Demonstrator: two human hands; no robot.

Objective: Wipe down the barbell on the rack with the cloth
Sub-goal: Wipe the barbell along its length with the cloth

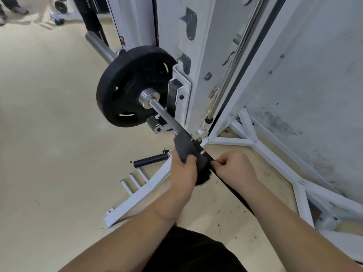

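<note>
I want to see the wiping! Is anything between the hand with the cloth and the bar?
Nothing visible is. The left hand already presses the dark cloth around the bar, just this side of the black weight plate. The right hand grips the bar beside it.

beige floor (49, 134), scuffed grey-white wall (314, 75)

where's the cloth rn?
Head view, lower centre: the dark cloth is draped over the barbell shaft, gripped by the left hand, with the right hand just beside it, below the black weight plate.
</note>
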